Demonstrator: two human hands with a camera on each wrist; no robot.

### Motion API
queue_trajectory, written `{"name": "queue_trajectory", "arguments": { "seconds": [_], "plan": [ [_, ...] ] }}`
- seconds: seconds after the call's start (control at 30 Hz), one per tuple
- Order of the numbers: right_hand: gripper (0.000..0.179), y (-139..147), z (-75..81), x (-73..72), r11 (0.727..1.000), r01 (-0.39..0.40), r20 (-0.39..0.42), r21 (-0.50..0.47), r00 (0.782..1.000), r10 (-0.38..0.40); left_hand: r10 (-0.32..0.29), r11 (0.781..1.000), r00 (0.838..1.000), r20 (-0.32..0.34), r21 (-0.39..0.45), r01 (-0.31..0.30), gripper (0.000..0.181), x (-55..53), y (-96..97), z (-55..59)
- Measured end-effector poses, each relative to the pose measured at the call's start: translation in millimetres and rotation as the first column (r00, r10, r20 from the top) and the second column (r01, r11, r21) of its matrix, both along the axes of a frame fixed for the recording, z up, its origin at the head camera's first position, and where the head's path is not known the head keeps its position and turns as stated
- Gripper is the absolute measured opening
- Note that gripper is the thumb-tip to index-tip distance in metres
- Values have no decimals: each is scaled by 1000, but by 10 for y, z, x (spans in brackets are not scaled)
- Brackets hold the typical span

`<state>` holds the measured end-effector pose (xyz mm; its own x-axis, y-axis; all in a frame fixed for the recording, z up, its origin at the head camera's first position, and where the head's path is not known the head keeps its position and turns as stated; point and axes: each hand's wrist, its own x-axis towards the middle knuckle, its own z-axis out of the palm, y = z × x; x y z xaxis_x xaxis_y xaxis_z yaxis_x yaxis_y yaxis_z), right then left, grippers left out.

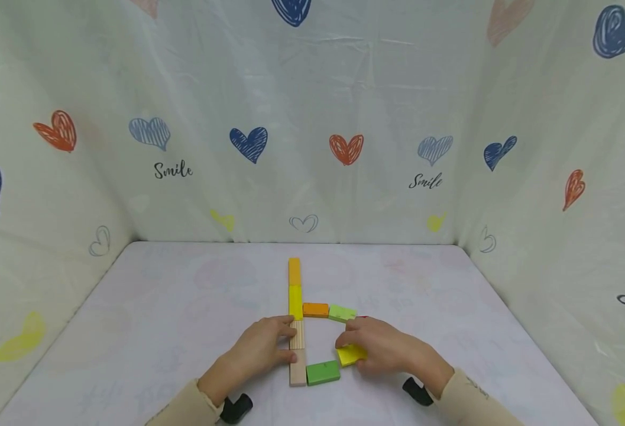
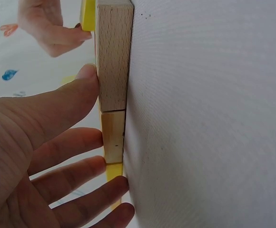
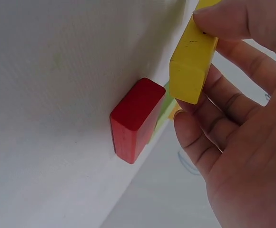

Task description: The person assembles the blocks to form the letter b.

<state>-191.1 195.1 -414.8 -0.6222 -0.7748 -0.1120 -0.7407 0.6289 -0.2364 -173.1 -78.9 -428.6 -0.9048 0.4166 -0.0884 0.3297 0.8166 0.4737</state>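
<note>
My left hand [image 1: 259, 349] lies along the left side of a straight column of blocks, its thumb and extended fingertips touching the pale wooden block [image 2: 114, 57] and those beyond it. A second wooden block [image 1: 297, 335], a yellow block [image 1: 295, 303] and a yellow-orange block [image 1: 294, 272] continue that column away from me. In my right hand [image 1: 384, 346] a yellow block [image 3: 190, 71] is pinched between thumb and fingers, held off the table in the right wrist view. Below it a red block [image 3: 135, 121] sits on the table, mostly hidden by my right hand in the head view.
Right of the column, an orange block [image 1: 316, 310] and a light green block [image 1: 342, 313] form an upper row. Lower down, a green block [image 1: 323, 373] lies beside the column's near end. White heart-printed cloth [image 1: 301, 189] walls the back and sides of the white table [image 1: 184, 296].
</note>
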Motion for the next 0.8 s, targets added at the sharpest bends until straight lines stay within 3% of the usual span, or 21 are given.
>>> {"name": "queue_trajectory", "arguments": {
  "seconds": [0.33, 0.63, 0.8],
  "plan": [
    [44, -6, -24, 43, 1000, -29, -20, 10, 999, 30, 3, 1000, 1000, 7, -1, -3, 53, -3, 8, 1],
    [42, -35, -53, 53, 1000, -10, 37, 24, 999, 9, 4, 1000, 1000, 10, -2, -4, 53, -6, 7, -7],
    [42, -38, -62, 56, 999, -18, 21, 32, 1000, 17, 2, 1000, 1000, 3, -3, -2, 53, -7, 3, -6]
  ]
}}
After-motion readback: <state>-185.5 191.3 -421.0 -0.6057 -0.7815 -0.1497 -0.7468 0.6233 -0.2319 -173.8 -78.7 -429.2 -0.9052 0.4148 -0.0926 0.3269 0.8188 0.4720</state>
